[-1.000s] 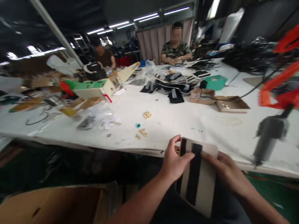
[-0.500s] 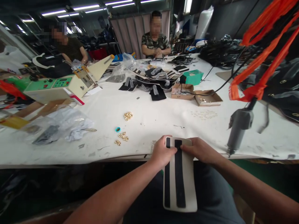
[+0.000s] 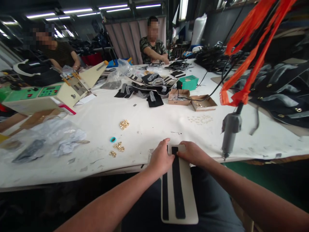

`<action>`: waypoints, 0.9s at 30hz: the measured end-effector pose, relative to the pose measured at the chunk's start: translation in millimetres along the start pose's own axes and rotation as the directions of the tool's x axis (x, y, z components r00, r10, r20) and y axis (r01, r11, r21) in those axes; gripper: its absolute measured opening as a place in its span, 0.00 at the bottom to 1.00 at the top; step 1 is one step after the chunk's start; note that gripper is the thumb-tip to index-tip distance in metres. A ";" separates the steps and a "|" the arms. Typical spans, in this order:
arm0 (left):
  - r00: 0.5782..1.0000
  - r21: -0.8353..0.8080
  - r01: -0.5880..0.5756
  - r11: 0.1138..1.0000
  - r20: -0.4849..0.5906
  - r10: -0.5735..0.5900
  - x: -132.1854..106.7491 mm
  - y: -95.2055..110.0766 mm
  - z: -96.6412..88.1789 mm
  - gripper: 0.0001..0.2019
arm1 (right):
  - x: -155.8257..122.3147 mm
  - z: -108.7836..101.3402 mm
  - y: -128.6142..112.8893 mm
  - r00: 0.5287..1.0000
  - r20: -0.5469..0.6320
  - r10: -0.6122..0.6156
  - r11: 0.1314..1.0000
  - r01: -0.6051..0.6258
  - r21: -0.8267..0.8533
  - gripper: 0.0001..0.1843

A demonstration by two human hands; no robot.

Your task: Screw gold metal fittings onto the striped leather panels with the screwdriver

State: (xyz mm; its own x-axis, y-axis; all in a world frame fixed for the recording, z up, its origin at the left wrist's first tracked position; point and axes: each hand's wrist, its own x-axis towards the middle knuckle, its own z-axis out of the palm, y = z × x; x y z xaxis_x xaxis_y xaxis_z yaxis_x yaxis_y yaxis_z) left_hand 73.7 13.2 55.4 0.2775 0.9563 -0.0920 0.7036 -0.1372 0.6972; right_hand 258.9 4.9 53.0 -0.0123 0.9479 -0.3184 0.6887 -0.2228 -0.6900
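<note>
Striped panel (image 3: 187, 193): above the lap (image 3: 212, 196), near the table (image 3: 149, 124) | left hand (image 3: 161, 158) and right hand (image 3: 195, 154): fingers pinching its far end | probably light, bendable yet firm (weight unproven); best held by side edges | gold fittings (image 3: 124, 124) ahead-left; hanging driver (image 3: 231, 132) right, nearest obstacle, apart from panel

Cream panel (image 3: 187, 190), black lengthwise stripes (image 3: 178, 183); green box (image 3: 190, 83).

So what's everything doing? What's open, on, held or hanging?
Striped panel: held near its far end
Left fingers: closed on the striped panel
Right fingers: closed on the striped panel
Grey tool: hanging, tip down
Cardboard boxes: open
Gold pieces: loose, in small piles
Ceiling lights: on
Machine: can't tell if on
</note>
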 end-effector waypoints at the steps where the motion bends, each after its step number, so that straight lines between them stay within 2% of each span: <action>1: 0.995 0.064 -0.082 0.995 -0.048 0.086 -2.0 -2.6 0.6 0.35 | 0.6 0.4 0.0 1.000 -0.005 -0.006 1.000 0.006 -0.001 0.06; 4: 0.932 0.209 -0.309 0.928 -0.126 0.339 -7.4 -12.7 4.3 0.24 | 1.7 1.8 -0.7 0.999 -0.020 -0.029 1.000 0.029 -0.004 0.04; 6: 0.902 0.198 -0.388 0.900 -0.118 0.415 -9.8 -18.9 8.0 0.17 | 1.0 2.9 -1.9 0.999 -0.029 -0.041 0.999 0.041 -0.001 0.03; 8: 0.901 0.150 -0.397 0.905 -0.125 0.416 -10.6 -23.7 11.8 0.14 | -0.3 3.2 -2.6 0.998 -0.028 -0.048 0.999 0.049 0.013 0.02; 12: 0.916 0.094 -0.358 0.929 -0.158 0.369 -9.6 -29.2 16.5 0.15 | 5.1 -6.0 4.3 1.000 -0.008 -0.021 0.998 0.021 0.060 0.05; 15: 0.916 0.063 -0.357 0.932 -0.171 0.363 -9.0 -31.5 17.8 0.16 | 23.7 -26.8 18.5 0.987 -0.156 0.044 0.998 -0.037 0.050 0.13; 18: 0.920 0.036 -0.348 0.937 -0.180 0.349 -8.8 -33.1 18.5 0.17 | 50.7 -51.5 32.6 0.931 -0.353 0.092 0.994 -0.104 -0.016 0.18; 20: 0.923 0.022 -0.341 0.940 -0.180 0.339 -8.9 -34.0 18.9 0.16 | 68.1 -63.6 38.6 0.898 -0.428 0.107 0.984 -0.156 -0.082 0.19; 23: 0.923 0.006 -0.342 0.940 -0.185 0.338 -9.2 -35.6 20.0 0.17 | 88.0 -71.9 42.4 0.874 -0.473 0.111 0.958 -0.221 -0.183 0.17; 27: 0.919 -0.008 -0.349 0.937 -0.198 0.341 -9.7 -38.7 23.1 0.17 | 101.0 -74.5 43.6 0.877 -0.468 0.112 0.923 -0.266 -0.277 0.15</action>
State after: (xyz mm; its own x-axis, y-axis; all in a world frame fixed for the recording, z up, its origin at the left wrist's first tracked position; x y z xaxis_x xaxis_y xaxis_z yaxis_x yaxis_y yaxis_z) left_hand 58.9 3.3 12.9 0.3655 0.8833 0.2936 0.5576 -0.4603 0.6908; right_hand 341.7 107.9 39.2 0.4059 0.9124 -0.0524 0.8399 -0.3951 -0.3721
